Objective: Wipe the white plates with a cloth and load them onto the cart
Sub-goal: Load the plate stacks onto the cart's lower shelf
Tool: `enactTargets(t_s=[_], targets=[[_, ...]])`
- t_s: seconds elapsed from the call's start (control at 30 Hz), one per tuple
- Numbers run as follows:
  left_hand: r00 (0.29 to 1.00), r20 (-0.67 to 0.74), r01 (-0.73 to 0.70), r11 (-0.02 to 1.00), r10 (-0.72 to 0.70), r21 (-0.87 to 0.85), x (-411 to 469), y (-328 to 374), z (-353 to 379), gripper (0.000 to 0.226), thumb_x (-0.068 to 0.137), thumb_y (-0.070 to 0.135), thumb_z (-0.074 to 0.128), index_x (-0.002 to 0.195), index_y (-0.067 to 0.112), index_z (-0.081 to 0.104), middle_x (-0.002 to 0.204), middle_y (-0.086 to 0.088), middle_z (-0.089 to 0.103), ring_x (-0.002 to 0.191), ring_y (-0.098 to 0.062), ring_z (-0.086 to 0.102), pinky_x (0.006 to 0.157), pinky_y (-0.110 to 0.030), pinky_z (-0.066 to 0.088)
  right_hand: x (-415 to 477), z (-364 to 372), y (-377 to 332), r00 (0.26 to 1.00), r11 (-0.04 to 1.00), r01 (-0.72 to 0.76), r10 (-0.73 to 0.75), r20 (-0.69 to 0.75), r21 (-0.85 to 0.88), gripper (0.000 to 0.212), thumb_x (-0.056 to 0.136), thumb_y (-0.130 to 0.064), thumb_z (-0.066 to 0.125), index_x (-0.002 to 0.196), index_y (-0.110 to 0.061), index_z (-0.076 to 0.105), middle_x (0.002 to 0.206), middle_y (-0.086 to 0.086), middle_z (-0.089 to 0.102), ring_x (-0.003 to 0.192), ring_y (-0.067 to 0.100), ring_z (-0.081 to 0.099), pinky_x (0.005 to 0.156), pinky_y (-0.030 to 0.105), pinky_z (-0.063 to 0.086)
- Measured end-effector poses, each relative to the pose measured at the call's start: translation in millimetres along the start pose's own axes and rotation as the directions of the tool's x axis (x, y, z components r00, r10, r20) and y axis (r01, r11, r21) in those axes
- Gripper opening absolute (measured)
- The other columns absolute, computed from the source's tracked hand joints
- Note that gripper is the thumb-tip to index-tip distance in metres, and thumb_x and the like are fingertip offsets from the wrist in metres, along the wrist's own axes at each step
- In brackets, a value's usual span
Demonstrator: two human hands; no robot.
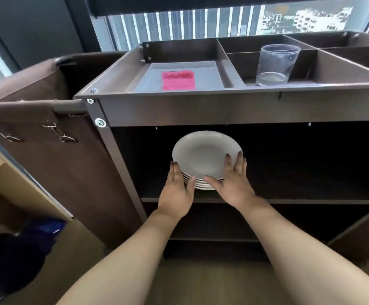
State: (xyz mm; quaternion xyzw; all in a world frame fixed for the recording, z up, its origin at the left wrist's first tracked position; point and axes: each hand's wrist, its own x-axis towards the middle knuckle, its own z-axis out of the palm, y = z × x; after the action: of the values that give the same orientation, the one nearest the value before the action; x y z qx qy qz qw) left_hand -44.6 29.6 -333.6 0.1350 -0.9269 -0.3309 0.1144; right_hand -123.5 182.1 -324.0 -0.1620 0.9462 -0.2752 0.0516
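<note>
The stack of round white ceramic plates (205, 157) sits on the dark brown cart (201, 111)'s shelf, with my left hand (177, 191) and right hand (234, 186) flat against its 2 sides, fingers straight. Above my hands, a folded pink cloth (178, 80) and a clear glass tumbler (276, 64) rest in the top tray.

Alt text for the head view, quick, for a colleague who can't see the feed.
The left hand and right hand flank a stack of white plates on the upper shelf of the brown cart, fingers straight against its sides. On the cart's top, a pink cloth lies in the left compartment and a clear glass stands in the next.
</note>
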Motion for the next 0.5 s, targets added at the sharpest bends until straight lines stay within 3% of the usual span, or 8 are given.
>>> enactTargets(t_s=[0.07, 0.13, 0.27, 0.37, 0.5], targets=[[1.000, 0.027, 0.013, 1.000, -0.013, 0.022, -14, 3, -9, 0.070, 0.101, 0.046, 0.034, 0.155, 0.014, 0.003, 0.163, -0.002, 0.004, 0.149, -0.012, 0.001, 0.116, -0.028, 0.016, -6, -4, -4, 0.999, 0.990, 0.032, -0.032, -0.003, -0.137, 0.092, 0.089, -0.069, 0.038, 0.153, -0.017, -0.003, 0.157, 0.016, -0.022, 0.145, 0.036, -0.021, 0.118, 0.050, -0.001], [0.997, 0.046, 0.066, 0.997, -0.068, 0.041, -32, 10, -28, 0.068, 0.101, 0.045, 0.034, 0.155, 0.013, 0.006, 0.162, -0.002, 0.009, 0.149, -0.012, 0.004, 0.116, -0.025, 0.014, -24, -11, -11, 0.994, 0.980, 0.108, -0.112, -0.010, -0.167, 0.081, 0.093, -0.062, 0.037, 0.153, -0.015, 0.008, 0.160, 0.017, -0.011, 0.146, 0.035, -0.016, 0.119, 0.049, -0.002], [0.984, 0.046, 0.171, 0.984, -0.173, 0.058, -75, 34, -84, 0.065, 0.100, 0.045, 0.036, 0.154, 0.014, 0.015, 0.160, -0.004, 0.021, 0.146, -0.016, 0.022, 0.117, -0.030, 0.023, -79, -41, -44, 0.979, 0.985, 0.174, -0.172, 0.109, -0.009, 0.062, 0.098, -0.048, 0.045, 0.149, -0.017, 0.029, 0.160, 0.007, 0.016, 0.149, 0.023, 0.002, 0.120, 0.038, 0.014], [0.970, -0.013, 0.242, 0.969, -0.242, 0.046, -113, 55, -135, 0.061, 0.101, 0.042, 0.038, 0.153, 0.014, 0.020, 0.158, 0.000, 0.026, 0.145, -0.012, 0.021, 0.115, -0.025, 0.019, -109, -72, -78, 0.952, 0.957, 0.286, -0.290, 0.097, 0.055, 0.050, 0.096, -0.038, 0.054, 0.137, -0.011, 0.050, 0.145, 0.005, 0.043, 0.137, 0.022, 0.036, 0.107, 0.032, 0.034], [0.931, -0.136, 0.352, 0.931, -0.339, 0.092, -168, 70, -197, 0.059, 0.101, 0.044, 0.035, 0.153, 0.018, 0.022, 0.157, 0.003, 0.026, 0.145, -0.011, 0.022, 0.113, -0.024, 0.021, -136, -102, -128, 0.878, 0.889, 0.445, -0.457, 0.145, 0.108, 0.043, 0.095, -0.033, 0.057, 0.130, -0.008, 0.058, 0.135, 0.005, 0.053, 0.126, 0.021, 0.048, 0.101, 0.030, 0.040]])
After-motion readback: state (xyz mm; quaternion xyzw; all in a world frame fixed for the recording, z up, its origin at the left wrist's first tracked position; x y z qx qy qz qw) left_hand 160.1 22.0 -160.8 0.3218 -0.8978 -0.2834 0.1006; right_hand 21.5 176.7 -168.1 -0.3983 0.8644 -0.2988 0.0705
